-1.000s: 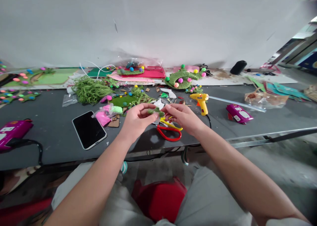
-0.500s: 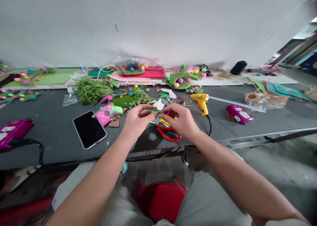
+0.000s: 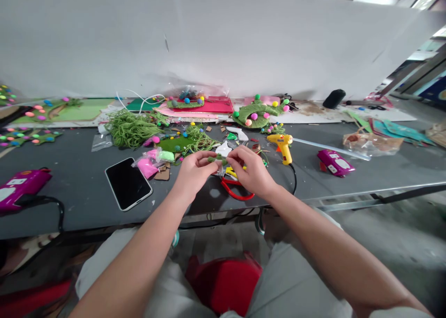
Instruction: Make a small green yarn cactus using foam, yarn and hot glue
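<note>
Between my two hands is a small green yarn-wrapped piece (image 3: 219, 158). My left hand (image 3: 195, 170) pinches its left end between thumb and fingers. At its right end, the thumb and fingertips of my right hand (image 3: 251, 169) are pressed together on it, perhaps on a strand too fine to see. Just below the hands lie red-handled scissors (image 3: 239, 196), partly covered by my right hand, with a yellow-handled tool (image 3: 230, 171) beside them. A heap of green yarn (image 3: 130, 128) lies farther back on the left, near a green felt piece (image 3: 174, 144).
A yellow glue gun (image 3: 284, 147) with a clear glue stick (image 3: 331, 148) lies to the right, its cord running off the front edge. A phone (image 3: 128, 183) lies left. Purple boxes (image 3: 336, 163) flank both sides. A pompom-decorated green wreath (image 3: 256, 113) rests behind, against a white partition (image 3: 223, 43).
The view has shifted slightly. My right fingertips have moved a little up at the green piece's right end; my left hand keeps its pinch.
</note>
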`<act>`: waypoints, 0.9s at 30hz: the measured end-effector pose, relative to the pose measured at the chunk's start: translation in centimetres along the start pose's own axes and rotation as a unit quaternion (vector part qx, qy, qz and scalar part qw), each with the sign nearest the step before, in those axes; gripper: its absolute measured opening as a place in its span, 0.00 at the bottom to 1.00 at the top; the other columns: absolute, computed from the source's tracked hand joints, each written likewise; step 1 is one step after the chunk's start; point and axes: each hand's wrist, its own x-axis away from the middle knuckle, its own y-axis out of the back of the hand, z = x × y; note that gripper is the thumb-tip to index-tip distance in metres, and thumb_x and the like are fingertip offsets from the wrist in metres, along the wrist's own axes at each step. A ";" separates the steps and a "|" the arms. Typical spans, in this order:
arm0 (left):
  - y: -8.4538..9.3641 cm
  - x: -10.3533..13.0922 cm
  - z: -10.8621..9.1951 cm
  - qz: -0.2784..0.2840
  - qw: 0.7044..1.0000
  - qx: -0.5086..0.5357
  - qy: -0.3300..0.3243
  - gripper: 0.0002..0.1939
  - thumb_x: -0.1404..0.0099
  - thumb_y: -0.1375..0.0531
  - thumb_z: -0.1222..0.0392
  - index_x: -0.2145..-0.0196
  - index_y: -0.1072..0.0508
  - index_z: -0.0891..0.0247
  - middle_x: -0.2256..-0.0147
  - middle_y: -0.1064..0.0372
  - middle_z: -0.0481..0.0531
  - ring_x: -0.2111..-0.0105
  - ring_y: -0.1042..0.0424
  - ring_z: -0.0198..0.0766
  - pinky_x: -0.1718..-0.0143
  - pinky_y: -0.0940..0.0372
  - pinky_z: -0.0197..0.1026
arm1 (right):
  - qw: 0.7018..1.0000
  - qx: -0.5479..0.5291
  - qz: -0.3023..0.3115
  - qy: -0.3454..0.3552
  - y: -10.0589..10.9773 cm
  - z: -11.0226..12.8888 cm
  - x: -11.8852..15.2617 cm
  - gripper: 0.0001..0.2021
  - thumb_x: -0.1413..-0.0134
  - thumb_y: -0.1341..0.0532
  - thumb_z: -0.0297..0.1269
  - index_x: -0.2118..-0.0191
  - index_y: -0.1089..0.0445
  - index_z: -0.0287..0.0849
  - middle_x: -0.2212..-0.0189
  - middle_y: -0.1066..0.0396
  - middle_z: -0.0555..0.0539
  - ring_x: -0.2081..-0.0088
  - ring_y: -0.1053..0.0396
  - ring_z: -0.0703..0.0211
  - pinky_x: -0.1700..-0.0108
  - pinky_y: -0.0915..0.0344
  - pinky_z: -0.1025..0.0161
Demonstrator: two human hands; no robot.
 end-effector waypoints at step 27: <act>1.1 -0.7 0.1 -0.018 0.999 -0.033 -0.021 0.21 0.51 0.24 0.59 0.60 0.21 0.66 0.73 0.24 0.47 0.72 0.25 0.34 0.63 0.31 0.37 | 0.985 0.102 -0.033 -0.137 3.4 -3.1 -1.5 0.18 0.32 0.46 0.48 0.73 0.39 0.45 0.78 0.37 0.51 0.74 0.43 0.60 0.70 0.49 0.61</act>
